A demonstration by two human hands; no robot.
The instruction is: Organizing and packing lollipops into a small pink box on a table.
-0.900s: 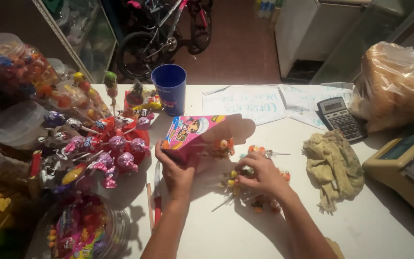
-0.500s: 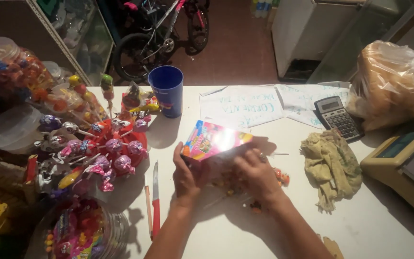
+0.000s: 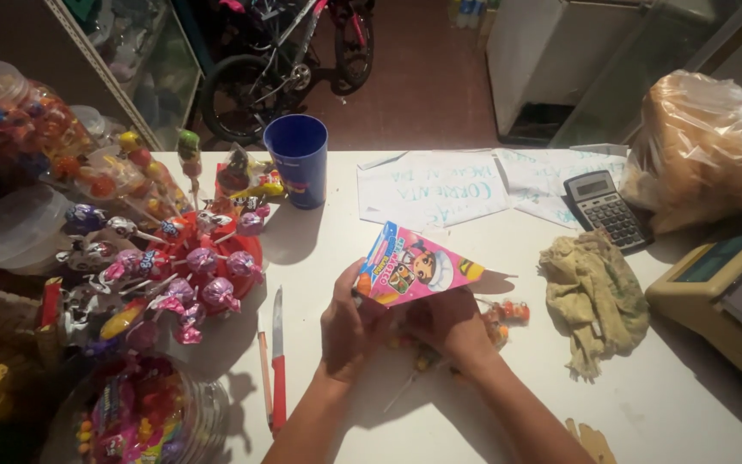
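Fingers of the left hand [image 3: 347, 331] pinch the near edge of a pink cartoon-printed paper cone [image 3: 414, 266], tilted just above the table [image 3: 663, 404]; the right hand [image 3: 450, 325] curls closed beneath it, over loose wrapped sweets [image 3: 508, 311]. It looks like the cone is being filled; the next move calls for keeping its mouth open and steady. Left lie a red-handled knife [image 3: 278, 361] and a lollipop stand [image 3: 191, 258]; right, a rag [image 3: 594, 292] and calculator [image 3: 605, 208].
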